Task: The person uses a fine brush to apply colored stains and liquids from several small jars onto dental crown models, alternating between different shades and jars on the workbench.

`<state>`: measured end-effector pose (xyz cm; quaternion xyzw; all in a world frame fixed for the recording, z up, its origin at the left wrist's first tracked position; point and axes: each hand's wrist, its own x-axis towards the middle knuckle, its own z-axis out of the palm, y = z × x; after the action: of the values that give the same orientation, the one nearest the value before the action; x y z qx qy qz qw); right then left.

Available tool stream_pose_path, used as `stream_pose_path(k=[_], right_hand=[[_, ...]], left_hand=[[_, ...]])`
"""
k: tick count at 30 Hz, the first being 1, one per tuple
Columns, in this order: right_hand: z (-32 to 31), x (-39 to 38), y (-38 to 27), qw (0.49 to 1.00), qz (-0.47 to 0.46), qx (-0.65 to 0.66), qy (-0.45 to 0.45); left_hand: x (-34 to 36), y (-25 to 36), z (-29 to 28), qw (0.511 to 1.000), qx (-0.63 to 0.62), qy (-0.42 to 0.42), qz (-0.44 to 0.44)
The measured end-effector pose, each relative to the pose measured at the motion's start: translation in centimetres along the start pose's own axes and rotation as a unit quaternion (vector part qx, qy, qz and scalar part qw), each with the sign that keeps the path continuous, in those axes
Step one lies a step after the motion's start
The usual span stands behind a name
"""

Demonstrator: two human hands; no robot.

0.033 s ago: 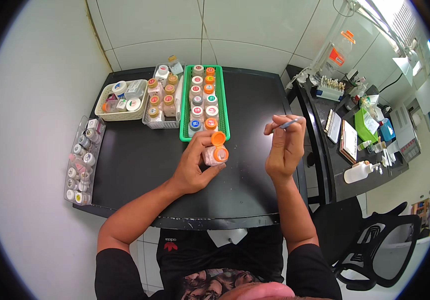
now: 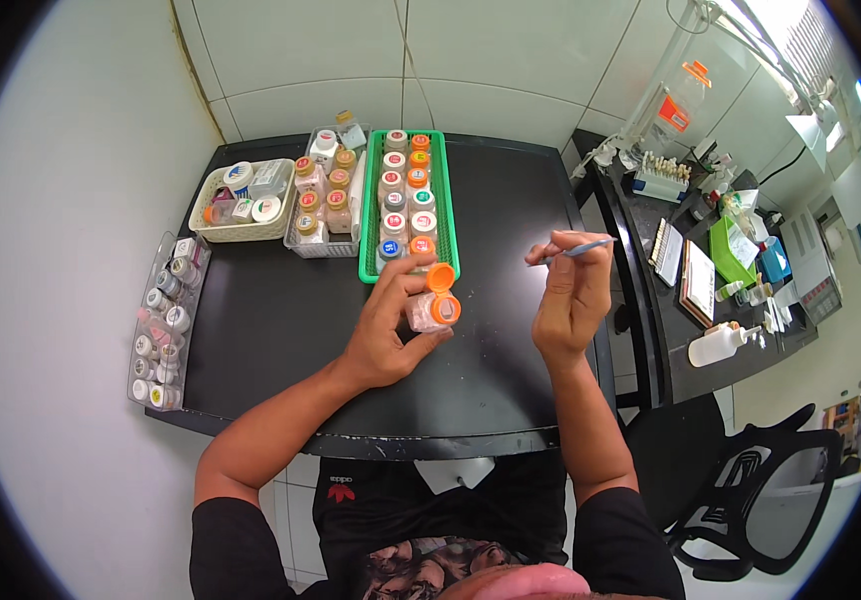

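Note:
My left hand (image 2: 379, 338) is closed around a small clear bottle (image 2: 423, 314) with pale pink contents. Its orange flip-top lid (image 2: 441, 277) stands open, and the bottle leans to the right above the black table (image 2: 496, 370). To the right, my right hand (image 2: 573, 300) is raised and pinches a thin blue-grey stick-like tool (image 2: 583, 248), held nearly level and apart from the bottle. Just beyond my left hand, a green basket (image 2: 365, 215) holds two rows of bottles with coloured, labelled caps.
Left of the green basket stand a clear bin (image 2: 326, 250) of gold-capped bottles and a cream basket (image 2: 241, 234) of jars. A clear tray (image 2: 166, 400) of small jars lies along the left edge. A side desk (image 2: 696, 385) carries a white bottle (image 2: 716, 345); an office chair (image 2: 751, 500) is at right.
The thin tool in my right hand has turned slightly, so more of its length shows. The bottle in my left hand has shifted a little to the right.

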<state>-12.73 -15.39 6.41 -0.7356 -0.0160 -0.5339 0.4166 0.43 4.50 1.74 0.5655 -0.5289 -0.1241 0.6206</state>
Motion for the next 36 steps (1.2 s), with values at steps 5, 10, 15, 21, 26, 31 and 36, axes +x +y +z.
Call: stream_pose_path(k=[5, 10, 15, 21, 26, 31, 36], right_hand=[[0.7, 0.6, 0.1, 0.972, 0.117, 0.182, 0.091], [0.0, 0.7, 2.3, 0.963, 0.146, 0.198, 0.111], [0.1, 0.7, 2.8, 0.960, 0.222, 0.132, 0.104], [0.4, 0.0, 4.2, 0.903, 0.400, 0.150, 0.035], [-0.1, 0.0, 4.2, 0.906, 0.390, 0.162, 0.034], [-0.2, 0.7, 2.1, 0.940, 0.288, 0.168, 0.073], [-0.4, 0.6, -0.3, 0.957, 0.097, 0.261, 0.086]], left_hand=[[0.5, 0.9, -1.3, 0.975, 0.192, 0.005, 0.110], [0.1, 1.0, -1.1, 0.990, 0.134, 0.016, 0.039], [0.2, 0.6, -0.8, 0.997, 0.065, 0.020, 0.039], [0.1, 0.5, -0.4, 0.998, 0.060, 0.006, 0.025], [0.4, 0.5, -0.4, 0.999, 0.046, 0.025, -0.004], [0.5, 1.0, -0.6, 0.997, 0.063, 0.044, 0.002], [0.2, 0.5, -0.7, 0.996, 0.068, 0.054, -0.025]])
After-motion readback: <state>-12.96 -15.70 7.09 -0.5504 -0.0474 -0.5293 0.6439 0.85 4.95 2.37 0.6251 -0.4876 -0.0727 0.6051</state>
